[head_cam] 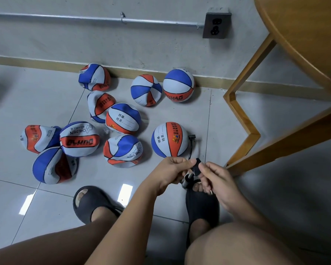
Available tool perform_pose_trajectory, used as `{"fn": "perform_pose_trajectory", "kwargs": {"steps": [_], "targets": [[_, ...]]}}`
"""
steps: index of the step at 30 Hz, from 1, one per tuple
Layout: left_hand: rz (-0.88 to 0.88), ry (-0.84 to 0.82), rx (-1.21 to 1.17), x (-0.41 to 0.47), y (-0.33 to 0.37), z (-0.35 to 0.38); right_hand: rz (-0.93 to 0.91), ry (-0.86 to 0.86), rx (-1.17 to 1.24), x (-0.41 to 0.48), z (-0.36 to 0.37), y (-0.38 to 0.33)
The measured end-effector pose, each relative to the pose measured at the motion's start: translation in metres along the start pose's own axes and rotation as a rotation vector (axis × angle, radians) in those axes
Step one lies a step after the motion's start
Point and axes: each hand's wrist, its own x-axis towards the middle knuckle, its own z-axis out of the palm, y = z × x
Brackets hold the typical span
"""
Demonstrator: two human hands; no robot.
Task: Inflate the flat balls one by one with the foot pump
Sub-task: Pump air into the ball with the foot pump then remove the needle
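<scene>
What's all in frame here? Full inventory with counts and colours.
flat balls: eight, blue-white-orange, dented or collapsed, floor left and centre
round balls: two, same colours, one at the baseboard, one beside the hose
hose: one, black, from the nearer round ball toward the hands
foot pump: one, metal cylinder showing, at the right foot
black fitting: one, between the two hands
table: one, wooden, upper right
outlet: one, dark, on the wall
conduit: one, grey metal, along the wall
slippers: two, black, on the feet
left grip: pinches the black fitting
right grip: pinches the black fitting
</scene>
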Motion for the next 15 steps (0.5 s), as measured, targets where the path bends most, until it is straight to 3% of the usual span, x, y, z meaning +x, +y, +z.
{"fn": "perform_pose_trajectory", "kwargs": {"steps": [8,15], "targets": [[-0.039,0.168,0.126,0.011,-0.034,0.01,0.092,0.019,-0.033,0.01,-0.006,0.04],[-0.143,0.311,0.385,0.023,-0.065,0.013,0.221,0.019,-0.136,0.013,-0.009,0.065]]}}
